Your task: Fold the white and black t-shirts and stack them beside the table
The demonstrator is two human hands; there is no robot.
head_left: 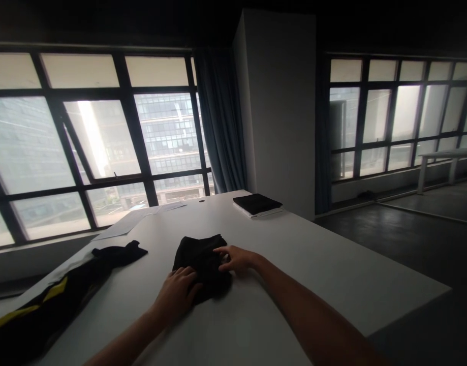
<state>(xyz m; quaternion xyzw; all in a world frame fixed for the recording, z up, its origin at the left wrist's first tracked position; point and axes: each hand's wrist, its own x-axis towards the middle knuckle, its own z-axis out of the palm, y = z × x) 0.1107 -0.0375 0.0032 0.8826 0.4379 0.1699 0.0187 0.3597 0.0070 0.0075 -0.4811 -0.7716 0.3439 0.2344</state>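
I am pressing my left hand (pixel 179 292) flat, fingers loosely spread, on the near edge of a black cloth (pixel 203 264) bunched in the middle of the white table (pixel 332 274). My right hand (pixel 237 258) is lying open on the cloth's right side, fingertips (pixel 219 250) touching the fabric, gripping nothing. The cloth is sitting between and partly under both hands, its far edge reaching away from me. No brand, label or writing is showing on it. To my left, a black garment with a yellow stripe (pixel 54 300) is trailing along the table edge, well apart from the cloth. Beyond it, papers (pixel 137 218) are lying near the window (pixel 103 147); any print on them is too small to read. Across the table, a folded black stack (pixel 257 204) is resting by the white pillar (pixel 282 112).
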